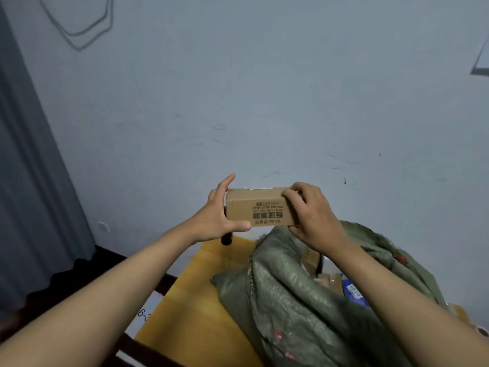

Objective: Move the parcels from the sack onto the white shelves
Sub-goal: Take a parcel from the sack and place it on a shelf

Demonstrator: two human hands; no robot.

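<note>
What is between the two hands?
A brown cardboard box, held between the left hand and right hand above the green sack, in the head view.

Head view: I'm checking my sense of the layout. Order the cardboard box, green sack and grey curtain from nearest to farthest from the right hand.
1. Cardboard box: gripped by the right hand.
2. Green sack: just below that hand.
3. Grey curtain: far left edge.

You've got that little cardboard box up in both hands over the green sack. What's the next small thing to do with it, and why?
Probably turn and carry the cardboard box away toward the shelves, which are out of view here. Both the left hand and the right hand already hold it by its ends, clear above the green sack, where more parcels wait.
</note>
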